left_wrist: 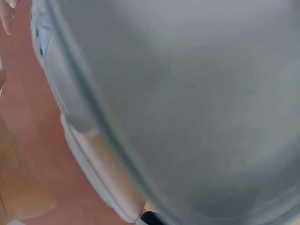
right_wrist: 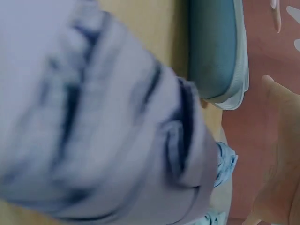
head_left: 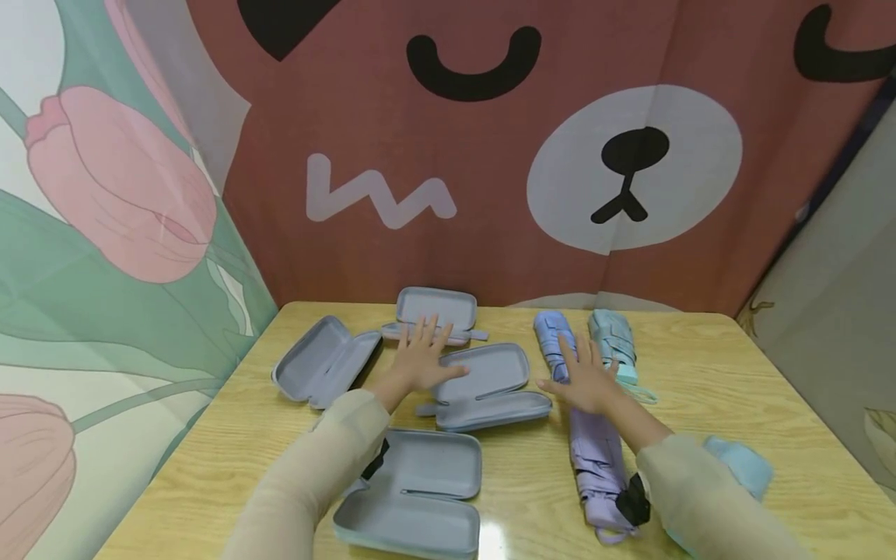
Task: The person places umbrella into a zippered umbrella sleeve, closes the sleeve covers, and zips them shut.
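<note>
In the head view my left hand is held out with its fingers spread, beside the open middle case. That case is grey inside with a blue-grey shell. My right hand also has spread fingers, over the far end of a folded purple umbrella. Neither hand holds anything; whether they touch what lies below cannot be told. A grey case interior fills most of the left wrist view, the hand at its left edge. The purple umbrella looms large in the right wrist view.
Other open zip cases lie at the left, at the back and in front. A periwinkle umbrella and a teal umbrella lie at the back right. Something light blue is partly hidden by the right sleeve.
</note>
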A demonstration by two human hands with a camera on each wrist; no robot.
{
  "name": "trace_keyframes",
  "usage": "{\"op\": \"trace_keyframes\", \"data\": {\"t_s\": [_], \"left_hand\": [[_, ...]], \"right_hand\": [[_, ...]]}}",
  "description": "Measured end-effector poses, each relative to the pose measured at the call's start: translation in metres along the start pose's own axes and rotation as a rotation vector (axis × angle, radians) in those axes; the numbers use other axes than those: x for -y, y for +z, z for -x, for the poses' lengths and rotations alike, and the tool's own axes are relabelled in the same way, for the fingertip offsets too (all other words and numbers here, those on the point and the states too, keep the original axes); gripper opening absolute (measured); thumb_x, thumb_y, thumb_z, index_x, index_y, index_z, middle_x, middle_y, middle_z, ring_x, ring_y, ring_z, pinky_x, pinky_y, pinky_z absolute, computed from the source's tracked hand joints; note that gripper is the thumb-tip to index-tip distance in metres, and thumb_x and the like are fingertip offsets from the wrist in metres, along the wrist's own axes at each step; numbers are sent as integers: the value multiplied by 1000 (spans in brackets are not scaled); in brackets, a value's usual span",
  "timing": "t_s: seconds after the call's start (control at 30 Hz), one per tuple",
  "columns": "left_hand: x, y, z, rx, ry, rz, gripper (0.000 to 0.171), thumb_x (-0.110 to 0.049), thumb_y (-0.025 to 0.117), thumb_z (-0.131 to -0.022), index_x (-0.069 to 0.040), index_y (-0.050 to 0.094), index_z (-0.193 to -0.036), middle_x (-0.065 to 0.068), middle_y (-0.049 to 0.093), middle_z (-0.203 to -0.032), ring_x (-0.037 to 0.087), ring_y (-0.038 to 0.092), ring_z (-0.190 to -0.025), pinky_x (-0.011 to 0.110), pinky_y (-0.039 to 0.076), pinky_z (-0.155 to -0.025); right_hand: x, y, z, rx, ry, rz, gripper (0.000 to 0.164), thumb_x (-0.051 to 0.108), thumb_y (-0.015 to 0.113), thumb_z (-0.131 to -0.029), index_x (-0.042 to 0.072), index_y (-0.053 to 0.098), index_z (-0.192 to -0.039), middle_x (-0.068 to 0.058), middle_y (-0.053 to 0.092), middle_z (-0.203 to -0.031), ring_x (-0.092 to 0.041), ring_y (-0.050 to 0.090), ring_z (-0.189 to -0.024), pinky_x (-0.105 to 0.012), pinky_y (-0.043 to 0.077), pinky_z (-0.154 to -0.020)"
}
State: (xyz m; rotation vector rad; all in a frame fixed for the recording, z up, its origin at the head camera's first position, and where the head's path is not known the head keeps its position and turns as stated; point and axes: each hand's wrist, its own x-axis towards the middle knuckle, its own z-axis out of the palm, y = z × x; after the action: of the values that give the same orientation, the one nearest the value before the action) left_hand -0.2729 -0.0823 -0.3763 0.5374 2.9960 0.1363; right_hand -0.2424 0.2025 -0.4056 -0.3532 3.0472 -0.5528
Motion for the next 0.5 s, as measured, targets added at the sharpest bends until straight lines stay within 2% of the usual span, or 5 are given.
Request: {"op": "trace_keyframes", "data": {"t_s": [0.17, 0.3, 0.5], "left_hand": [[3, 13, 5, 17, 32, 22, 83, -63, 40, -78, -20, 7, -140, 7, -6, -143, 26, -7, -128, 49, -1, -100], [6, 23, 6, 37, 42, 31, 82, -64, 38, -78, -20, 7, -140, 6, -3, -143, 28, -2, -129, 49, 2, -100], [7, 25, 7, 80, 40, 73, 82, -63, 39, -78, -19, 8, -140, 8, 4, -144, 26, 2, -129, 49, 6, -100]], "right_hand": [[-4, 11, 15, -16, 8, 7, 92, 62, 44, -77, 2, 12, -138, -28, 1, -138, -49, -2, -121, -71, 0, -81], [-4, 17, 26, -23, 10, -23, 87, 57, 46, -79, 0, 15, -137, -30, 3, -137, -52, 2, -119, -71, 1, -81], [-2, 19, 42, -46, -6, -53, 85, 55, 48, -80, -3, 18, -135, -33, 8, -134, -54, 7, -117, -71, 4, -81]]}}
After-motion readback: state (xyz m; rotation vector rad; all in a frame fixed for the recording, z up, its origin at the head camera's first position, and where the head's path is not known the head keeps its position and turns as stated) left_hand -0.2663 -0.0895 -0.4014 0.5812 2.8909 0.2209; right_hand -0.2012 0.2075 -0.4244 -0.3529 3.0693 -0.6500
